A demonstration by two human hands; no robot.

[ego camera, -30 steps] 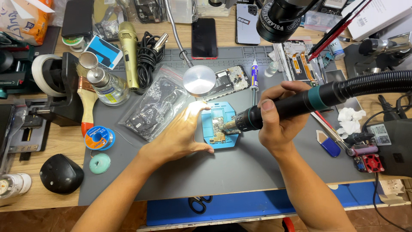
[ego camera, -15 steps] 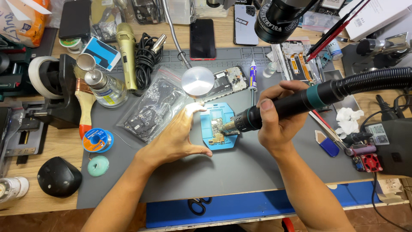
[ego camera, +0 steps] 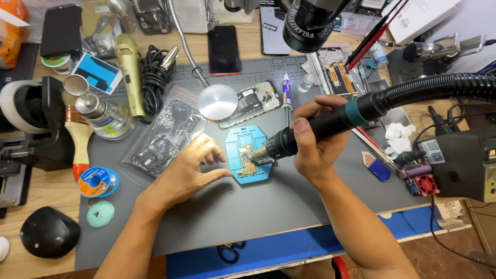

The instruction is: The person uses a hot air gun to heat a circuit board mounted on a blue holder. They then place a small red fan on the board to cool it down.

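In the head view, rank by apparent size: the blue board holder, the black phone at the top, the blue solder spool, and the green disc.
1. Blue board holder
2. Black phone, slightly smaller; it lies farther from the camera, so these two are unsure
3. Blue solder spool
4. Green disc

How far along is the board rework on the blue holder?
Done: small circuit board sits in the blue holder. In hand: right hand aims the hot-air nozzle at it; left hand rests open beside it. Left: opened phone is unassembled behind.
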